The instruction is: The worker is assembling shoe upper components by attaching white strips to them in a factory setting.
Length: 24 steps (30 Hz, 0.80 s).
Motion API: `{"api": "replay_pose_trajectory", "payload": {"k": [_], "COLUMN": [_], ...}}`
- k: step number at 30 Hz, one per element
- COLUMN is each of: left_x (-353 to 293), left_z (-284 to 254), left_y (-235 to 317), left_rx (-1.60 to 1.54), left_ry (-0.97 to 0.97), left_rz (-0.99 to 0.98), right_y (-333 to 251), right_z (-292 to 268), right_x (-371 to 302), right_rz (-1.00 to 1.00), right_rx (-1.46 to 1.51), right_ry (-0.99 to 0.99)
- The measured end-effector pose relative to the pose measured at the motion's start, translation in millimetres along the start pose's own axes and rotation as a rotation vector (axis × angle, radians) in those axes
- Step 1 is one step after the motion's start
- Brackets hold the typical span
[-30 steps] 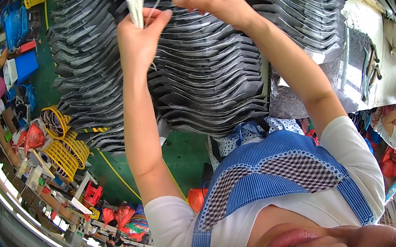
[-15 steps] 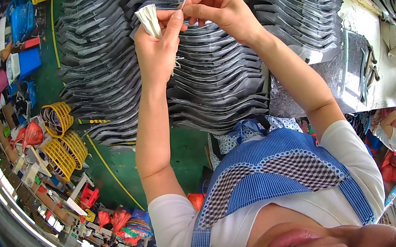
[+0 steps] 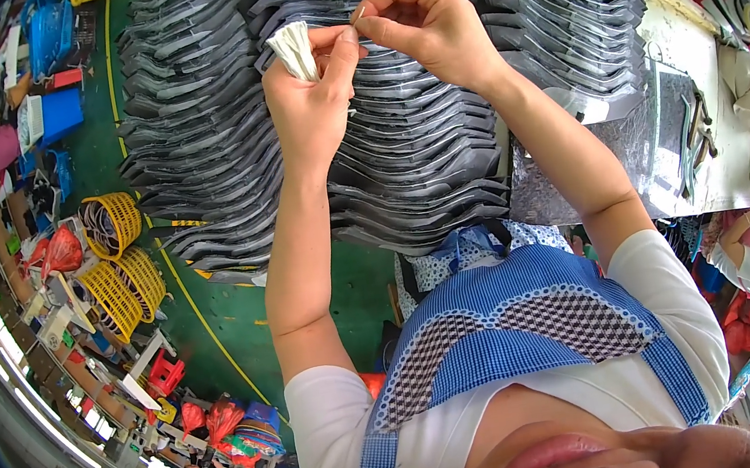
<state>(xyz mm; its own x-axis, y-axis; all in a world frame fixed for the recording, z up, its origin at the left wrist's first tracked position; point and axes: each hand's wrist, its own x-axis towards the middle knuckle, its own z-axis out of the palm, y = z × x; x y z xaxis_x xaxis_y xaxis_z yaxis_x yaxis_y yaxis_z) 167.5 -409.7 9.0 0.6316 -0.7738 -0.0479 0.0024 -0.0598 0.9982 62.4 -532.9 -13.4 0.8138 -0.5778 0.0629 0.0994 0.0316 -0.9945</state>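
Both my hands are raised over rows of dark grey, curved, sheet-like pieces (image 3: 420, 147). My left hand (image 3: 311, 105) is closed around a flat bundle of white strips (image 3: 294, 52), whose ends fan out above the fist. Its thumb and forefinger press together close to the right hand. With bent fingers, my right hand (image 3: 438, 31) pinches a thin white strip (image 3: 360, 13), and its short tip shows at the fingertips. Whether this strip still joins the bundle cannot be made out. A few loose white ends hang below my left hand.
More rows of the grey pieces lie to the left (image 3: 189, 116) and right (image 3: 559, 11). A dark glossy board (image 3: 594, 167) rests beside the right row. Yellow baskets (image 3: 123, 300) stand on the green floor (image 3: 307, 290) at left. Another person (image 3: 747, 256) sits at far right.
My left hand with the bundle has shifted slightly right and down. My right hand stays nearly in place, its pinched strip a little farther right.
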Motion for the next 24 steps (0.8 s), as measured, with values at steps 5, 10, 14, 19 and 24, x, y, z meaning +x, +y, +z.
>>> {"api": "replay_pose_trajectory", "payload": {"k": [5,10,14,19,24], "left_x": [-4.0,-5.6,-16.0,-24.2,-30.3], "left_z": [5.4,9.7,12.9,15.2,17.7], "left_y": [-9.4,-20.7,-30.6,-33.2,-24.8], "left_rx": [0.202,0.412,0.235,-0.082,-0.420], "left_ry": [0.128,0.239,0.222,0.212,0.207], "left_rz": [0.176,0.471,0.339,0.082,-0.187], "right_y": [-7.2,-10.4,-5.9,-4.8,-4.0], "right_z": [9.4,13.2,15.0,17.5,20.8], "right_x": [-4.8,-10.8,-15.2,-19.3,-22.2], "right_rz": [-0.160,-0.032,0.078,0.082,0.043], "right_rx": [-0.318,-0.291,-0.221,-0.241,-0.282], "right_ry": [0.077,0.045,-0.047,-0.087,-0.104]}}
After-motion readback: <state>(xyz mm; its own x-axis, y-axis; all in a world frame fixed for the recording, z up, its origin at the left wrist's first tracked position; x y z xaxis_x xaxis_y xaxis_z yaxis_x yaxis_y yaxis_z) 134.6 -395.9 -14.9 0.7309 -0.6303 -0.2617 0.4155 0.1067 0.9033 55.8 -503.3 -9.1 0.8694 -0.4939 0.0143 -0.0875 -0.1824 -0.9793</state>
